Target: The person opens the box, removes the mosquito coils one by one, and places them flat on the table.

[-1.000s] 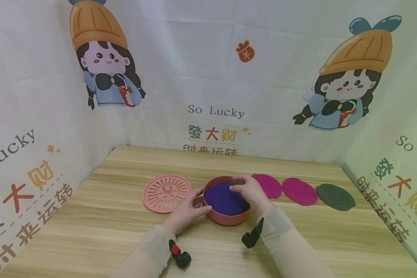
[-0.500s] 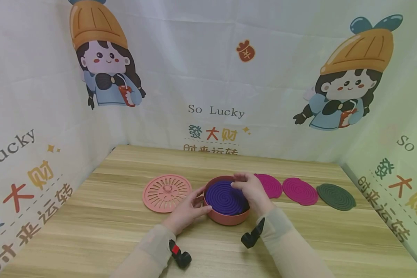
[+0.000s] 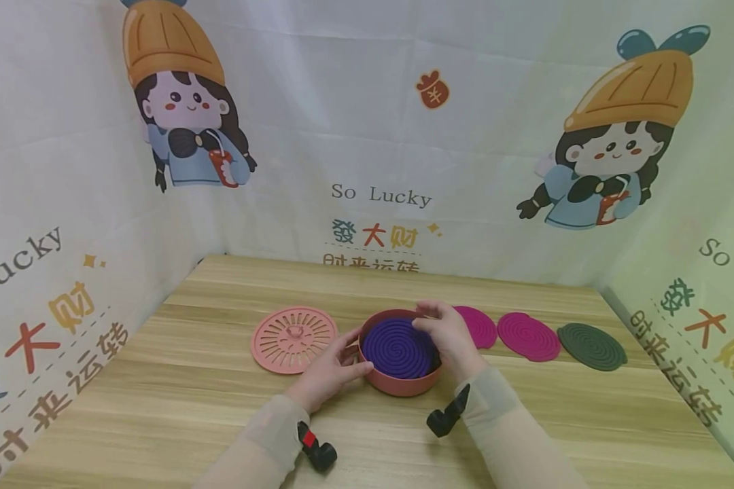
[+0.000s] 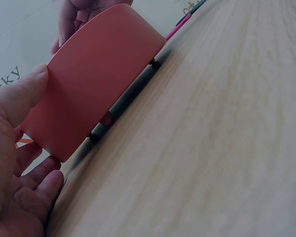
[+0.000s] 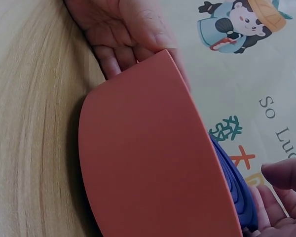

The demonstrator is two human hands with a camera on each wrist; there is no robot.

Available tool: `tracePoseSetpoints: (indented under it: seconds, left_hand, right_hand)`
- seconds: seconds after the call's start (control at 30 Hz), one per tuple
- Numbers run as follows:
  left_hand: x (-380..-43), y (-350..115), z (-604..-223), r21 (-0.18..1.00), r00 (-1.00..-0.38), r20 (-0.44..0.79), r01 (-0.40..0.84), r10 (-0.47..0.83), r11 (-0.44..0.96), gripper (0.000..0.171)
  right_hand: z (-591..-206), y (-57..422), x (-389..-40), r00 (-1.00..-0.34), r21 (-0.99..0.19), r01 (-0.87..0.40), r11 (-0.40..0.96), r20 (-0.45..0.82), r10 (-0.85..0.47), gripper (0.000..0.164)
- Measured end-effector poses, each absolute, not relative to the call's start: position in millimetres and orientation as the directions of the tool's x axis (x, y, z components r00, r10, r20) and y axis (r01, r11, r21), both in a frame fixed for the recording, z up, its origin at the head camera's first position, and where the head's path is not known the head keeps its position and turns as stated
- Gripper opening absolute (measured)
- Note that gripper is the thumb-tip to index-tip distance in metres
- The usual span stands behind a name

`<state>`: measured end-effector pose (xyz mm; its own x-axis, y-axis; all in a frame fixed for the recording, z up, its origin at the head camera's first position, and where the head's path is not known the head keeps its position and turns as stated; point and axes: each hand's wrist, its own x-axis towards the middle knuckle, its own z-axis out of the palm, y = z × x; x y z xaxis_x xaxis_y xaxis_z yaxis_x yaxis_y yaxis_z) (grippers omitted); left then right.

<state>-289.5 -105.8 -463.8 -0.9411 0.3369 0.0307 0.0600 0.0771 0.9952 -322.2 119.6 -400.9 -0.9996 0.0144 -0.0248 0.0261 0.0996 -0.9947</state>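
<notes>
A round reddish-pink mosquito coil box (image 3: 402,386) stands uncovered on the table. Inside it lies a blue mosquito coil (image 3: 397,348), its edge rising above the rim in the right wrist view. My left hand (image 3: 325,375) grips the box's left side, thumb (image 4: 32,85) at the rim and fingers low down on the wall. Over the right rim is my right hand (image 3: 449,337). Its thumb (image 5: 285,174) is apart from the coil, while the other fingertips are at the coil's far edge; whether they touch it is hard to see. A slotted pink lid (image 3: 294,339) lies left.
Two magenta coils, the nearer one (image 3: 478,327) partly behind my right hand and the other one (image 3: 529,337) farther right, lie flat on the wooden table (image 3: 177,401). A dark green coil (image 3: 591,346) lies beyond them. Printed cloth (image 3: 367,136) hangs around the table.
My right hand has shifted slightly to the right, its thumb sliding back toward the rim. The left hand, the box and the lid look unmoved.
</notes>
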Motion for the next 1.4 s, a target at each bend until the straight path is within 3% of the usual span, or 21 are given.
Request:
tracePoseSetpoints:
  seconds: [0.27,0.93,1.23,1.4]
  left_hand:
    - [-289.2,-106.1,-464.4,0.995,-0.941,0.035,0.065,0.337,0.078,0.079]
    - [-289.1,-106.0,-464.6,0.997,-0.936,0.035,0.057,0.351,0.052,0.079]
    - [-289.3,-106.1,-463.7,0.997,-0.934,0.033,0.054,0.355,0.048,0.08]
    - [-288.0,-106.4,-462.3,0.997,-0.936,0.024,0.046,0.352,0.054,0.079]
  right_hand:
    - [-403.6,122.1,-321.0,-0.999,-0.999,0.037,0.036,-0.036,0.005,0.046]
    - [-396.8,121.5,-315.7,-0.984,-0.983,0.179,0.035,-0.18,-0.013,0.035]
    - [-397.3,120.4,-315.8,-0.982,-0.98,0.189,0.058,-0.19,-0.021,0.033]
    - [-397.2,123.1,-313.6,-0.984,-0.977,0.164,0.136,-0.172,-0.047,0.035]
